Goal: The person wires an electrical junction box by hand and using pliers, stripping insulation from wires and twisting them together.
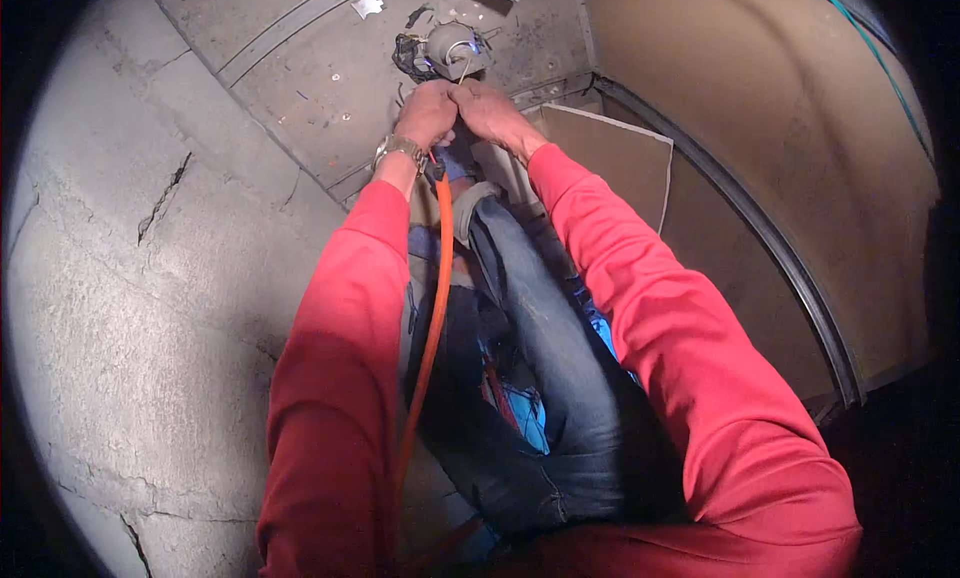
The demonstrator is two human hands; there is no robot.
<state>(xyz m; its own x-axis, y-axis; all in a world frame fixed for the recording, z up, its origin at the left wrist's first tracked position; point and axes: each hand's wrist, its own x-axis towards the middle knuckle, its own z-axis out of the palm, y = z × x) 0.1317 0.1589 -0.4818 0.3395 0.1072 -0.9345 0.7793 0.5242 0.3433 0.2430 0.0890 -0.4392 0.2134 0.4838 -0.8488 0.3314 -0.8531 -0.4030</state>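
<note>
My left hand and my right hand meet at the fingertips, both pinched closed. From between them a thin pale wire sticks up. An orange cable runs along the inside of my left forearm and ends in a dark sleeve at my wrist, where a bit of red wire shows. Just beyond my fingers lies a round grey object with a small blue-white glow on it. A tangle of black wires lies beside that object.
A rough grey wall with cracks rises on the left. Brown boards and a metal track stand on the right, near a leaning board piece. My jeans-clad legs lie below, with blue material between them.
</note>
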